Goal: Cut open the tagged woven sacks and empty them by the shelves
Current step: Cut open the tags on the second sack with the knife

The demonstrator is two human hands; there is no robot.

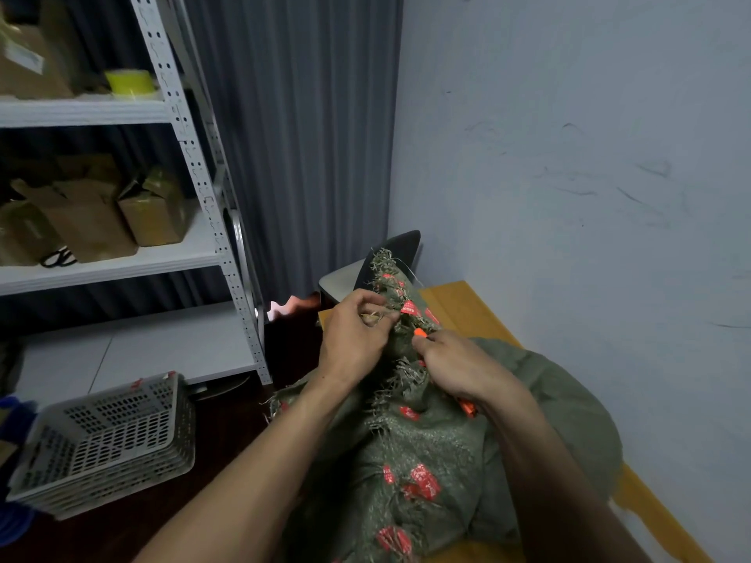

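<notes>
On yellow wooden bench (459, 302), olive-green red-printed woven sack (426, 461), left hand (353, 343) pinching its frayed neck, right hand (455, 367) gripping orange tool (419, 333).

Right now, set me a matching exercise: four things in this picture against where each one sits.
Things:
1. yellow tape roll
2. scissors
3. stack of baskets
4. orange cutter

Places:
A. in the right hand
B. on the floor, beside the shelving
C. on the upper shelf
D. on the middle shelf

Pairs: 1-C, 2-D, 3-B, 4-A
</notes>
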